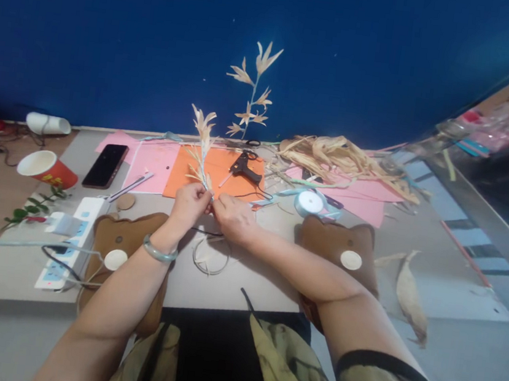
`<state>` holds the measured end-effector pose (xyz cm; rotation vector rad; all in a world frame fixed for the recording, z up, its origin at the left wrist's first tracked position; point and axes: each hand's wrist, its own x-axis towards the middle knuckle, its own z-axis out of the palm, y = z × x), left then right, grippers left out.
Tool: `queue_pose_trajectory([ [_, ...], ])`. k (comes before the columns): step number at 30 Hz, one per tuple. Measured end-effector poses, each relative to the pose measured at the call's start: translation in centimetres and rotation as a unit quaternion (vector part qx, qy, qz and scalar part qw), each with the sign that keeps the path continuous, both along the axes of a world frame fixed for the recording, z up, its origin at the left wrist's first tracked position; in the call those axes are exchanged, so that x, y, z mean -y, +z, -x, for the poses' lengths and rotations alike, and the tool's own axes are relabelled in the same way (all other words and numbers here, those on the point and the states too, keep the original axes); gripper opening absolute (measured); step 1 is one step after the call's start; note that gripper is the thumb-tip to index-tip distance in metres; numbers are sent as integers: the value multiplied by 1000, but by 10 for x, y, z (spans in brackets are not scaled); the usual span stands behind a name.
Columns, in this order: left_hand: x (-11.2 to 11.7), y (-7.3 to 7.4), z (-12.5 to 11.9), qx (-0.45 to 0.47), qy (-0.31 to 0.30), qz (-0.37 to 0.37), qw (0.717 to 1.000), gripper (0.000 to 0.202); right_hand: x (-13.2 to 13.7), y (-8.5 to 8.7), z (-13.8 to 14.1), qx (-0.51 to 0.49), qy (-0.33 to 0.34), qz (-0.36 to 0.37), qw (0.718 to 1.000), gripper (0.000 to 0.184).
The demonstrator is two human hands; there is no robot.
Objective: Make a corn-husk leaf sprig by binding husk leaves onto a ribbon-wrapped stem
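Pale husk-like flowers run up a thin stem, making a flower sprig [203, 147] that stands upright above my hands. My left hand [190, 206], with a bangle at the wrist, is closed in a pinch round the lower stem. Right beside it, my right hand [236, 218] pinches the same stem near its bottom end; the fingertips hide the exact grip. A second husk flower sprig [252, 100] leans against the blue wall behind. An orange sheet [223, 180] lies under the work, with a black glue gun [247, 168] on it.
Bear-shaped brown cushions [345, 242] sit under both forearms. Left are a power strip [74, 242], a phone [106, 165] and a red paper cup [53, 169]. Right are a light-blue ribbon spool [309, 203] and a heap of dried husks [333, 157]. A wire ring [212, 256] lies near me.
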<state>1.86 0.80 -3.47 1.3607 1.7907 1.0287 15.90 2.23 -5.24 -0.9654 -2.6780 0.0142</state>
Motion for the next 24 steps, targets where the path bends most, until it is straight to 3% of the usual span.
queue_pose_trajectory([
  [7,2,0,0,-73,-15,-27,997,27,-3,1,-1,-13,-34,33,999,26],
  [11,2,-2,0,-65,-14,-49,997,29,-8,-3,0,-43,-46,14,998,29],
  [18,1,2,-1,20,-2,-49,999,30,-12,-9,1,-89,-48,-28,994,28],
  [24,0,5,4,221,-47,-43,973,25,-17,3,-6,-167,-31,-25,985,18],
])
